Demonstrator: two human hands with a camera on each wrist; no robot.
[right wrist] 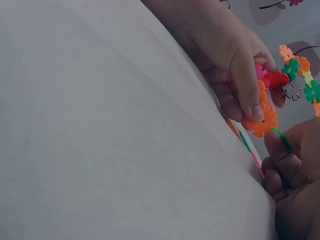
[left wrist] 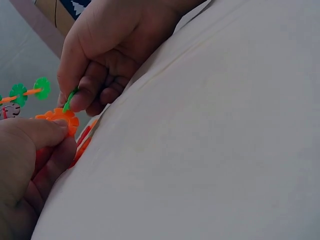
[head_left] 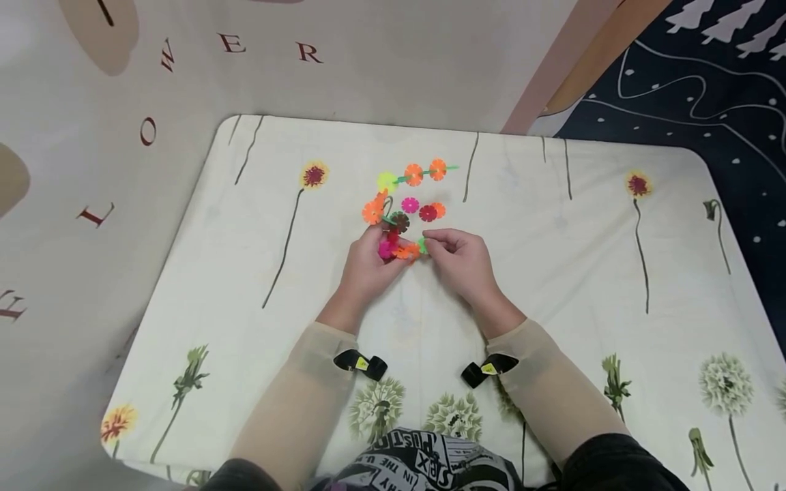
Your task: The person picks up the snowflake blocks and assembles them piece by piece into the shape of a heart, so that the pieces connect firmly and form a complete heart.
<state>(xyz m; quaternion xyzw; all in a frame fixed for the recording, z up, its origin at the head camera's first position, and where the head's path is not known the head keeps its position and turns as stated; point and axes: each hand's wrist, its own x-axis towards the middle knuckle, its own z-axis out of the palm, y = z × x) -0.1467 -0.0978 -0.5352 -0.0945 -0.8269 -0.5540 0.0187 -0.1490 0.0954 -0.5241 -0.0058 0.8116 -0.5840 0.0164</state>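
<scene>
While the left hand (head_left: 371, 259) grips a chain of discs (head_left: 405, 252), centre-frame and too finger-covered to count, and the right hand (head_left: 465, 264) pinches one half-hidden green disc (head_left: 422, 245), one pink disc (head_left: 410, 204), one red disc (head_left: 427, 213) and one overlapped orange disc (head_left: 439, 209) show just above.

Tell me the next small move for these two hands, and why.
Probably ease the green disc into a notch of the orange disc. The right hand pinches the green one right by the orange disc's notched rim, and the left hand grips the orange one. Whether the two already interlock is unclear.
</scene>
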